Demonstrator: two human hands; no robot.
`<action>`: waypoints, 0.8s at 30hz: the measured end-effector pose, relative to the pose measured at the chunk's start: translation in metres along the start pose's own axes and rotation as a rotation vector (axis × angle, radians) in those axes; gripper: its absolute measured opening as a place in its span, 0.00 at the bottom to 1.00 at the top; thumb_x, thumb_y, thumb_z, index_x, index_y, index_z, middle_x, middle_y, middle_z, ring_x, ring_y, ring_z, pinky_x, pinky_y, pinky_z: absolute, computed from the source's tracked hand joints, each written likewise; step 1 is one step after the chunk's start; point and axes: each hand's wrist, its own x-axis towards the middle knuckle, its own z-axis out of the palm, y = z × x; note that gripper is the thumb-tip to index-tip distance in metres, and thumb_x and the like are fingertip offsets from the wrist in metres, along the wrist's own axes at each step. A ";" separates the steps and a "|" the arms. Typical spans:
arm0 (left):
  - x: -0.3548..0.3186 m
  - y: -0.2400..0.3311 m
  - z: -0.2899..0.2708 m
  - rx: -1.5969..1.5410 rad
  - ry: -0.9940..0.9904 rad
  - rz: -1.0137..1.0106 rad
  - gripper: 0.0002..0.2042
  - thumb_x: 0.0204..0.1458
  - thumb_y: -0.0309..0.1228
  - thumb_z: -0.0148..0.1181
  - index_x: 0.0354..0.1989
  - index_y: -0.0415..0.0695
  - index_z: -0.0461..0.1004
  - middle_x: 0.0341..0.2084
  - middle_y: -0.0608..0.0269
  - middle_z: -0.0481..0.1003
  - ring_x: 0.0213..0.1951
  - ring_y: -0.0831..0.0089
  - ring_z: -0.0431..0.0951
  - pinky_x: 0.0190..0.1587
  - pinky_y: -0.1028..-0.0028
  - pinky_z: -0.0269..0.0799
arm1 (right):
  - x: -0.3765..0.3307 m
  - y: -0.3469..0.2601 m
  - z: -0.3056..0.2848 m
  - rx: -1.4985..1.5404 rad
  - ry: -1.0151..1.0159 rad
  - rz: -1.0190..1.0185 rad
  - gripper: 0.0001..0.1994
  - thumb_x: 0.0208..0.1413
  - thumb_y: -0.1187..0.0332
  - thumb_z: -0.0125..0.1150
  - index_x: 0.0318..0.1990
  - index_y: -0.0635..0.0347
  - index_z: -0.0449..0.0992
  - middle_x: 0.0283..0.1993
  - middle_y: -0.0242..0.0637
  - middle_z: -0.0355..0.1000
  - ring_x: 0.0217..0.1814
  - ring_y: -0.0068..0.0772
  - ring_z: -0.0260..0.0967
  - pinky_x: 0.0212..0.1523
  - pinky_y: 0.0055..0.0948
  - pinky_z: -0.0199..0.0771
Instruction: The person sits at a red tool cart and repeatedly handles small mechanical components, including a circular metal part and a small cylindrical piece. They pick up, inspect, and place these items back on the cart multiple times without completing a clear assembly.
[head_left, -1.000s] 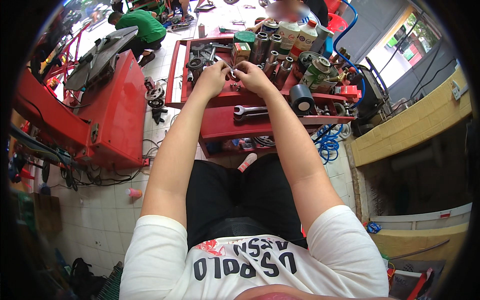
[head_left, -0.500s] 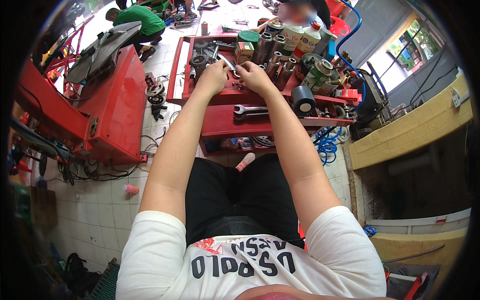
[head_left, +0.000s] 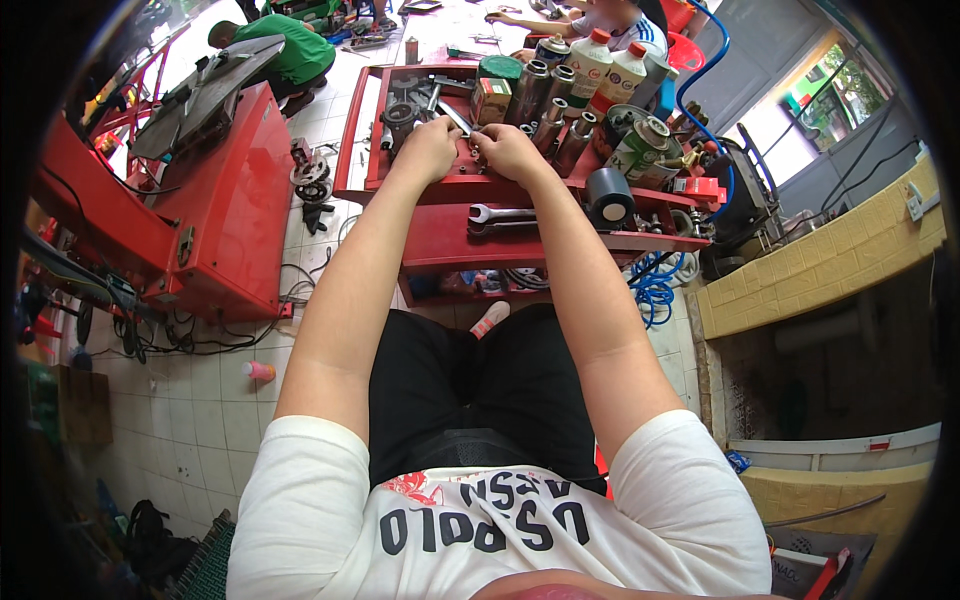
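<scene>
Both arms reach out over the red tool cart (head_left: pixel 420 262). My left hand (head_left: pixel 430 150) is over its top tray with fingers curled in; what they grip, if anything, is hidden. Close beside it, my right hand (head_left: pixel 508 155) is also closed, fingertips pinched on something too small to make out. A long silver tool (head_left: pixel 456 118) lies between the hands, its near end close to my right fingertips; I cannot tell whether they touch it. Left of my left hand sits a dark round metal part (head_left: pixel 402 117). Beyond my right hand stand a small box (head_left: pixel 490 100) and tall metal sockets (head_left: pixel 528 93).
Spray bottles and cans (head_left: pixel 640 145) crowd the cart's right side, near a black cylinder (head_left: pixel 608 200). Open-end wrenches (head_left: pixel 500 215) lie on the ledge below. A red machine (head_left: pixel 225 215) stands left, and a blue hose (head_left: pixel 652 292) coils on the right. Two people work farther off.
My hands stay over the tray with only slight finger movement. The person behind the bottles has shifted, and an arm now reaches left. My view has tilted slightly.
</scene>
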 end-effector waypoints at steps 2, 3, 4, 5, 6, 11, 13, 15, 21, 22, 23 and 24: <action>0.000 -0.002 0.000 0.016 0.010 -0.004 0.14 0.66 0.36 0.54 0.43 0.36 0.78 0.33 0.45 0.82 0.41 0.50 0.83 0.46 0.56 0.75 | 0.000 -0.002 0.001 -0.056 -0.006 -0.006 0.16 0.67 0.62 0.59 0.50 0.68 0.81 0.37 0.43 0.81 0.36 0.30 0.78 0.40 0.32 0.77; -0.001 -0.002 0.000 0.024 0.014 -0.006 0.14 0.66 0.36 0.54 0.43 0.36 0.78 0.33 0.45 0.82 0.41 0.50 0.83 0.46 0.56 0.75 | 0.000 -0.003 0.001 -0.066 0.022 0.009 0.16 0.66 0.62 0.59 0.50 0.68 0.81 0.38 0.44 0.81 0.37 0.33 0.79 0.42 0.34 0.77; -0.001 -0.002 -0.001 0.017 -0.011 -0.032 0.13 0.66 0.36 0.54 0.45 0.38 0.78 0.37 0.44 0.82 0.44 0.48 0.82 0.49 0.55 0.75 | -0.001 -0.004 0.001 -0.077 0.051 0.024 0.16 0.66 0.62 0.59 0.50 0.67 0.81 0.39 0.46 0.82 0.38 0.36 0.79 0.43 0.35 0.78; 0.000 0.001 -0.003 0.007 -0.037 -0.055 0.13 0.66 0.36 0.53 0.48 0.40 0.78 0.41 0.42 0.81 0.47 0.46 0.81 0.52 0.53 0.74 | -0.001 -0.001 0.000 -0.090 0.083 0.041 0.16 0.66 0.62 0.59 0.50 0.67 0.81 0.40 0.48 0.82 0.40 0.38 0.80 0.45 0.37 0.78; 0.000 0.003 -0.003 -0.002 -0.064 -0.078 0.14 0.66 0.36 0.53 0.50 0.42 0.78 0.44 0.41 0.81 0.50 0.44 0.80 0.54 0.51 0.74 | -0.001 0.002 0.000 -0.139 0.157 0.043 0.16 0.65 0.62 0.59 0.50 0.66 0.81 0.41 0.49 0.82 0.42 0.42 0.81 0.47 0.38 0.78; -0.003 0.003 -0.003 -0.015 0.005 -0.015 0.12 0.63 0.34 0.57 0.46 0.39 0.78 0.38 0.45 0.83 0.44 0.49 0.83 0.51 0.57 0.76 | -0.003 0.004 -0.002 -0.219 0.386 0.204 0.17 0.59 0.63 0.60 0.50 0.63 0.83 0.48 0.55 0.81 0.54 0.52 0.79 0.57 0.42 0.76; -0.003 0.002 -0.003 -0.017 0.019 0.048 0.11 0.60 0.33 0.59 0.44 0.39 0.79 0.34 0.49 0.83 0.41 0.53 0.84 0.49 0.60 0.77 | -0.001 0.003 -0.005 -0.270 0.345 0.271 0.16 0.56 0.62 0.62 0.48 0.62 0.83 0.49 0.53 0.82 0.55 0.50 0.79 0.57 0.43 0.77; -0.005 0.002 -0.005 0.014 0.019 0.099 0.11 0.57 0.32 0.62 0.42 0.39 0.80 0.33 0.50 0.84 0.40 0.55 0.85 0.48 0.61 0.78 | -0.004 -0.004 -0.007 -0.307 0.250 0.314 0.15 0.54 0.62 0.64 0.45 0.61 0.85 0.47 0.50 0.82 0.54 0.49 0.80 0.57 0.43 0.78; 0.004 -0.001 -0.010 -0.095 -0.305 -0.185 0.08 0.47 0.26 0.72 0.35 0.39 0.82 0.31 0.54 0.84 0.37 0.64 0.84 0.43 0.65 0.79 | -0.011 -0.028 -0.013 -0.333 -0.071 0.313 0.13 0.50 0.62 0.67 0.39 0.60 0.87 0.42 0.47 0.84 0.49 0.46 0.82 0.54 0.42 0.80; 0.006 -0.001 -0.010 -0.052 -0.329 -0.132 0.08 0.46 0.25 0.72 0.35 0.39 0.82 0.31 0.54 0.84 0.36 0.64 0.84 0.42 0.65 0.79 | -0.010 -0.031 -0.012 -0.355 -0.092 0.327 0.13 0.50 0.63 0.67 0.40 0.60 0.87 0.43 0.47 0.84 0.50 0.46 0.82 0.54 0.41 0.80; 0.008 0.001 -0.009 -0.010 -0.354 -0.077 0.09 0.45 0.24 0.73 0.35 0.39 0.82 0.30 0.55 0.84 0.36 0.65 0.84 0.42 0.65 0.79 | -0.008 -0.031 -0.011 -0.378 -0.111 0.343 0.13 0.50 0.64 0.67 0.41 0.60 0.87 0.45 0.48 0.83 0.51 0.46 0.82 0.54 0.41 0.80; 0.012 0.004 -0.005 0.029 -0.382 -0.012 0.10 0.44 0.23 0.74 0.34 0.39 0.82 0.30 0.55 0.84 0.35 0.65 0.84 0.41 0.65 0.79 | -0.003 -0.017 -0.011 -0.391 -0.027 0.340 0.14 0.51 0.65 0.66 0.43 0.60 0.86 0.47 0.48 0.83 0.53 0.47 0.81 0.54 0.41 0.80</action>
